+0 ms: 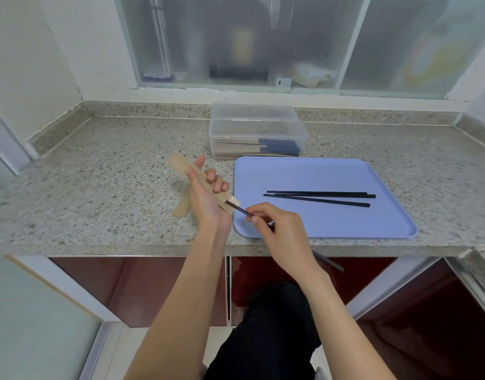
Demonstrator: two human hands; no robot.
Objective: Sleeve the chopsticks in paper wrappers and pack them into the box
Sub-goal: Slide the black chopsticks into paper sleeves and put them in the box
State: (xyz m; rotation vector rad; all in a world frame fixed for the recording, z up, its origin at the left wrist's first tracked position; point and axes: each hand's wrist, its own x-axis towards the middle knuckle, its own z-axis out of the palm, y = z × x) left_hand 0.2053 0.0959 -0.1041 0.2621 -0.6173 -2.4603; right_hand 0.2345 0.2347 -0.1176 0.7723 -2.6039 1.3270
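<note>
our right hand (279,229) pinches a black chopstick (240,209) between thumb and fingertips, close to the tip end, so we can steer the point; its long tail runs back under the wrist and shows again below the counter edge. our left hand (205,196) curls round a brown wrapper (181,167), fingers folded over its top face, thumb along the side, with the mouth turned toward the right hand. the chopstick's tip has just entered that mouth, so we judge this to be the start of sleeving. holding the wrapper angled along the chopstick's line keeps the paper from buckling.

under the left hand a spare wrapper (181,209) lies on the counter (98,171), within easy reach. on the blue tray (386,226) just beside us, three or so loose chopsticks (318,197) wait, laid roughly parallel. behind the tray the clear box (257,130) stands open, with sleeved pairs (263,149) stacked flat inside, dark ends to the right.
</note>
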